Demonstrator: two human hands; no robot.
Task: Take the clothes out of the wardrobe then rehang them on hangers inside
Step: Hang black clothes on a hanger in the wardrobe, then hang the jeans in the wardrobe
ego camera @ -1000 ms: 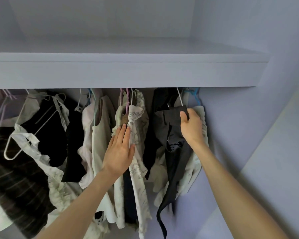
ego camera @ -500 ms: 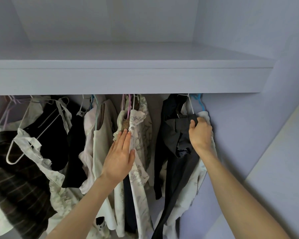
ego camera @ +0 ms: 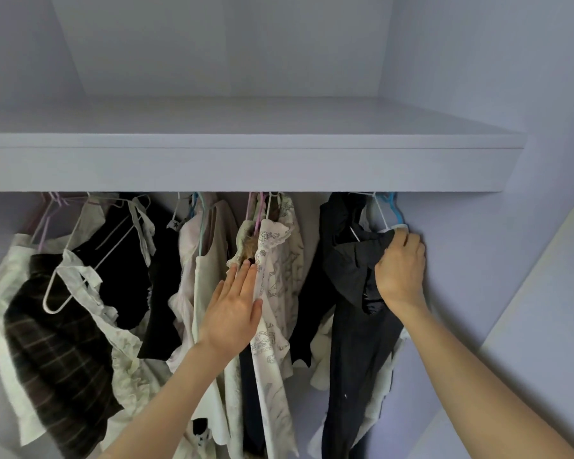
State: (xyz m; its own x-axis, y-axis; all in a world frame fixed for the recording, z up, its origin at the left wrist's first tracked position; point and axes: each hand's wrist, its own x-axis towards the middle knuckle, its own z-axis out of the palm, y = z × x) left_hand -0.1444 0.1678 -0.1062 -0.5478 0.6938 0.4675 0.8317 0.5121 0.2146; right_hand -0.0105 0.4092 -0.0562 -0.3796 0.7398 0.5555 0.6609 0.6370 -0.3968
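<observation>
Many clothes (ego camera: 212, 276) were hung inside the wardrobe (ego camera: 246, 167), a black one (ego camera: 355, 270) was gripped by the right hand (ego camera: 400, 270), and another was touched by the flat left hand (ego camera: 234, 309).

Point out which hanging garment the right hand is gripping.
The black garment at the far right end of the rail. The right hand grips its shoulder beside the white hanger; the left hand only rests flat on the white printed one.
</observation>
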